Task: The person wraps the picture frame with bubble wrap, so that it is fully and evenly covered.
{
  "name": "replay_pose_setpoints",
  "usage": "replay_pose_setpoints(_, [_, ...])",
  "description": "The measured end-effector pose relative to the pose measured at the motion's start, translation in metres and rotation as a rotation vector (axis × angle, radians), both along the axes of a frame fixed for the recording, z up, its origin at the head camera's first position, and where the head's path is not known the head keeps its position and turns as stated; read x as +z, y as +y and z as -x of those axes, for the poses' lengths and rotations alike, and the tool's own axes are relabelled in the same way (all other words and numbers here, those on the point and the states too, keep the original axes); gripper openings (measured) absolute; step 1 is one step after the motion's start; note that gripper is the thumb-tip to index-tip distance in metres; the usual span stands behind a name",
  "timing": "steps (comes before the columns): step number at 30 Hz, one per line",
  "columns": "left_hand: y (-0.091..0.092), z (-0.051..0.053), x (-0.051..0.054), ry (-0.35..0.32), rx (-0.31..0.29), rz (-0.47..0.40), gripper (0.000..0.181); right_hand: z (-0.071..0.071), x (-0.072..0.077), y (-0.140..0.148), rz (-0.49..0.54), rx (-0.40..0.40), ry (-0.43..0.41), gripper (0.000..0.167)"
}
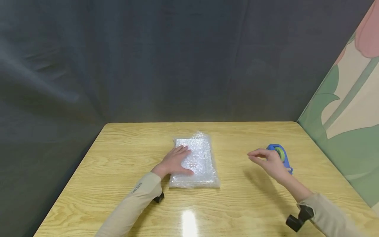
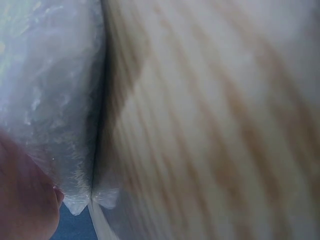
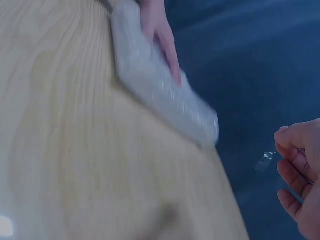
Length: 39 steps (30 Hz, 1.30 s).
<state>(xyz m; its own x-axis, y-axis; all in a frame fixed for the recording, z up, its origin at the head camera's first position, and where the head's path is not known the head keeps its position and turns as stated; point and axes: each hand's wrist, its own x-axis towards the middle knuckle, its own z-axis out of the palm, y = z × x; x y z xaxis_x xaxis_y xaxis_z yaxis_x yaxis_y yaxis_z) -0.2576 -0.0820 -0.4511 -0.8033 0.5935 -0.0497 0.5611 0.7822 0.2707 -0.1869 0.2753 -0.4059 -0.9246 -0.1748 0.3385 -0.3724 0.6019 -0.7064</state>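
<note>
A flat rectangular package in bubble wrap (image 1: 201, 164) lies mid-table. My left hand (image 1: 174, 162) rests on its left part with fingers spread. In the left wrist view the wrap (image 2: 55, 65) stands close beside part of that hand (image 2: 27, 195). To the right, my right hand (image 1: 271, 165) is raised above the table, thumb and forefinger together. The right wrist view shows a short strip of clear tape (image 3: 265, 161) pinched in its fingertips (image 3: 286, 135). Behind this hand is a blue tape dispenser (image 1: 286, 161) with a greenish roll, partly hidden by it.
The wooden table (image 1: 118, 154) runs back to a dark curtain (image 1: 177, 65). On the right hangs a floral-patterned cloth (image 1: 355, 131). Small black devices, such as this wrist camera (image 1: 296, 222), are worn at both wrists.
</note>
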Motion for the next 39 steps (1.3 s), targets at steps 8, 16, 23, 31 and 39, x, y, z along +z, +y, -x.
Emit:
replay_pose_setpoints(8, [0.004,0.003,0.0,0.004,-0.011,0.02,0.098,0.022,0.004,-0.072,0.109,0.096,-0.088,0.016])
replay_pose_setpoints(16, [0.004,0.002,0.0,0.005,0.003,0.017,0.097,0.04,-0.014,-0.13,0.371,0.092,-0.204,0.02])
replay_pose_setpoints(23, [0.004,0.001,-0.001,-0.003,0.024,0.02,0.098,0.048,-0.03,-0.164,0.509,0.021,-0.293,0.02])
replay_pose_setpoints(31, [0.004,0.002,-0.002,0.024,0.016,0.018,0.098,0.053,-0.041,-0.19,0.581,-0.065,-0.298,0.019])
replay_pose_setpoints(39, [0.0,0.0,-0.001,0.017,0.023,0.007,0.098,0.055,-0.052,-0.198,0.427,-0.123,-0.24,0.013])
